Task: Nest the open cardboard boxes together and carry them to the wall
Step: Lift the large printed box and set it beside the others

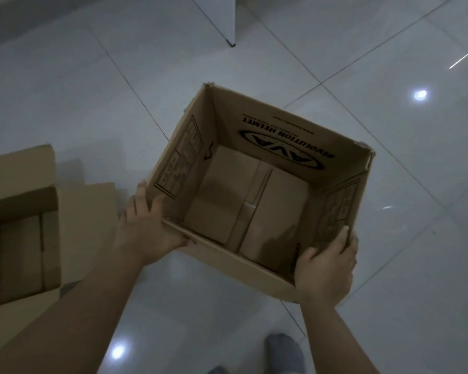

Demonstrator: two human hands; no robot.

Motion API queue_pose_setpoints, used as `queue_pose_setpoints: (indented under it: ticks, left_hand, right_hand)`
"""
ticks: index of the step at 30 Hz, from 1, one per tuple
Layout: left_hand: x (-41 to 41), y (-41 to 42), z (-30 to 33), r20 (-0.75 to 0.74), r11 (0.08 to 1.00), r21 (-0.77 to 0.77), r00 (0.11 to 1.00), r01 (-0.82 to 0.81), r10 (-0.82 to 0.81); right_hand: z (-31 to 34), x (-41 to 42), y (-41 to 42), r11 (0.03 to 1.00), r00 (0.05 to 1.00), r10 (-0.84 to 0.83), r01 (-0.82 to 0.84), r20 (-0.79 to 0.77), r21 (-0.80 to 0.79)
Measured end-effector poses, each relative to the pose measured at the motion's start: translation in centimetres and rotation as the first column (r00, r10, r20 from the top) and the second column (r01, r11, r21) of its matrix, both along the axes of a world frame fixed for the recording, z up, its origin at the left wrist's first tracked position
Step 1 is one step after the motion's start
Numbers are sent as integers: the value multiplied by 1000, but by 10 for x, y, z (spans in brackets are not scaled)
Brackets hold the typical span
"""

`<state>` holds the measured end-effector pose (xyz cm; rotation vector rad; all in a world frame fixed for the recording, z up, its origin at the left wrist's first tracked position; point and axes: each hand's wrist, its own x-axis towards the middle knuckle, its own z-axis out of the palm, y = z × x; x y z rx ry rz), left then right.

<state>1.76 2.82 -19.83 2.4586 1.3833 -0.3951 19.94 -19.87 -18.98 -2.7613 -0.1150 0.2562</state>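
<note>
Helmet carton [257, 190], open-topped, empty: held over the tiled floor [92, 90]. Left hand [146, 228] and right hand [326, 268] each have fingers clamped on a near corner, keeping it level for nesting. Second open carton [19, 225]: floor, left.

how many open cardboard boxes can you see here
2. The printed box is at centre, held by the left hand and right hand. The plain box sits at the left edge, cut off by the frame; more may lie outside view.
</note>
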Motion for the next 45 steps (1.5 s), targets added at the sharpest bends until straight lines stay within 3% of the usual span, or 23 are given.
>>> queue_pose_setpoints:
  ticks: [13, 18, 23, 27, 29, 36, 42, 45]
  left_hand:
    - [29, -40, 3, 95, 959, 26, 955, -283, 280]
    - [33, -72, 12, 130, 908, -120, 900, -402, 416]
    - [35, -56, 27, 358, 895, -90, 824, -436, 438]
    - [47, -45, 19, 369, 883, -128, 805, -451, 464]
    - [51, -49, 14, 377, 865, -113, 784, -490, 493]
    - [68, -66, 18, 352, 803, -119, 731, -584, 584]
    - [82, -69, 19, 333, 772, -330, 698, -543, 634]
    - [87, -70, 19, 381, 794, -333, 698, -508, 606]
  right_hand:
    - [-5, 100, 45, 953, 950, 304, -304, 72, -3]
    - [2, 139, 60, 883, 875, 470, -468, 115, -44]
    - [3, 96, 47, 962, 949, 265, -271, 170, 16]
    - [-7, 74, 49, 990, 1000, 27, -25, -12, 142]
    - [-10, 80, 57, 973, 999, -5, 16, -47, 232]
    - [-16, 118, 84, 961, 992, 128, -124, 1, 248]
    - [-12, 162, 126, 930, 956, 294, -292, 25, 225]
    - [-6, 169, 141, 917, 931, 362, -366, 50, 158]
